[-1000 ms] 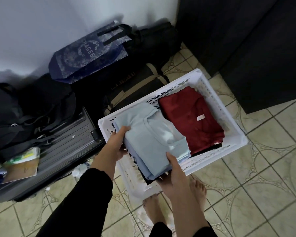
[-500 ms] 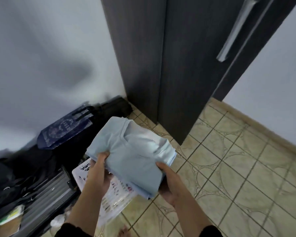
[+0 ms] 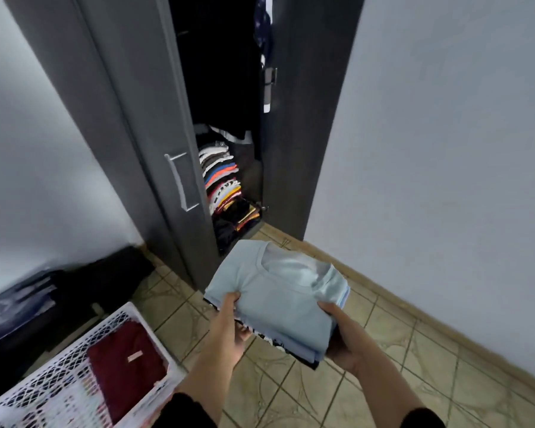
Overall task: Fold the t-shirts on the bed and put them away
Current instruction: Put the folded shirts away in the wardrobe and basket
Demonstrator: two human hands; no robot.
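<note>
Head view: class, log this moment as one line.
hands: left, right hold shirt stack | wardrobe: open ahead | basket: red shirt left

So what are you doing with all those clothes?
A person is putting folded t-shirts away. Both hands, the left hand and the right hand, hold a small stack of folded shirts with a light blue one on top. They hold it in front of an open dark wardrobe, where a tall pile of folded clothes already sits inside. A dark red shirt waits in the white laundry basket on the tiled floor.
</note>
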